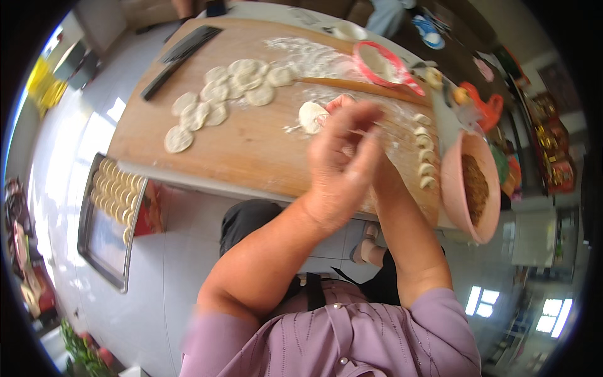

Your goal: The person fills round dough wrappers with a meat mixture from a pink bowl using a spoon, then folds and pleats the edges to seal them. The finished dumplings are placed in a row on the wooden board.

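Note:
My left hand (341,151) is blurred and lies over my right hand, its fingers curled; whether it holds anything cannot be told. Mostly hidden behind it, my right hand (340,102) shows fingertips gripping a round dough wrapper (311,118) above the floured wooden board (245,155). More round wrappers (247,75) lie overlapping at the board's upper left. On the right, folded dumplings (426,155) form a column beside a pink bowl (450,181) of brown filling (475,188). A thin wooden rolling pin (358,86) lies beyond my hands.
A cleaver (191,45) lies at the board's far left. A red-rimmed sieve or scoop (377,63) stands near scattered flour (306,54). Below the left edge, a metal tray (85,226) holds rows of dumplings (115,188). Another person's leg (386,21) shows beyond the table.

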A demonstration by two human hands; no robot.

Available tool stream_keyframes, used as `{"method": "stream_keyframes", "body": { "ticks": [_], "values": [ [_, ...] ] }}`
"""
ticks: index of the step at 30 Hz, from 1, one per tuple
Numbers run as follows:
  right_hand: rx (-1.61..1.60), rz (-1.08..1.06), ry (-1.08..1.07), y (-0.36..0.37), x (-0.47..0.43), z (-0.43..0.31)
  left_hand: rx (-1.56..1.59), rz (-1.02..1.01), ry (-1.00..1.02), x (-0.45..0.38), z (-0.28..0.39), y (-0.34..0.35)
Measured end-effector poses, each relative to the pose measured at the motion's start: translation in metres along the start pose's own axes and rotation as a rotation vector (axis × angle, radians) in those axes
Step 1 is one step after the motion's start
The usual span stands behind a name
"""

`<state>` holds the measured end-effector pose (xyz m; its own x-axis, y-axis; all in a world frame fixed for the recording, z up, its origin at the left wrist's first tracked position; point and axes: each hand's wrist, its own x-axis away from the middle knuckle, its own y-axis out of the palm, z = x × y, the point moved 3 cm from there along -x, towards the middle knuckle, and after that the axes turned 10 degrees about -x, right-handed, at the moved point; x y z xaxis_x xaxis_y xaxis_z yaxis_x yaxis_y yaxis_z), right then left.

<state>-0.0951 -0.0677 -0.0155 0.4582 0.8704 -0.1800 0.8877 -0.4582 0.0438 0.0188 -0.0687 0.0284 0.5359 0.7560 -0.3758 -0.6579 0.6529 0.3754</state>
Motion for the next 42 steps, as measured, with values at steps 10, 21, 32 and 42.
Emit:
{"method": "stream_keyframes", "body": {
  "ticks": [10, 21, 32, 42],
  "values": [
    [-0.071, 0.259, 0.033, -0.099, 0.091, -0.084, 0.162, -0.296, -0.597, 0.001, -0.043, 0.048],
    [0.791, 0.380, -0.046, -0.196, 0.182, -0.138, 0.157, -0.414, -0.787, 0.031, -0.088, 0.083],
    [1.304, 0.074, 1.028, -0.347, 0.243, -0.128, 0.189, -0.358, -0.924, 0.038, -0.105, 0.081],
    [1.240, 0.323, 0.905, -0.363, 0.240, -0.126, 0.368, -0.276, -0.994, 0.040, -0.116, 0.079]
  ]
}}
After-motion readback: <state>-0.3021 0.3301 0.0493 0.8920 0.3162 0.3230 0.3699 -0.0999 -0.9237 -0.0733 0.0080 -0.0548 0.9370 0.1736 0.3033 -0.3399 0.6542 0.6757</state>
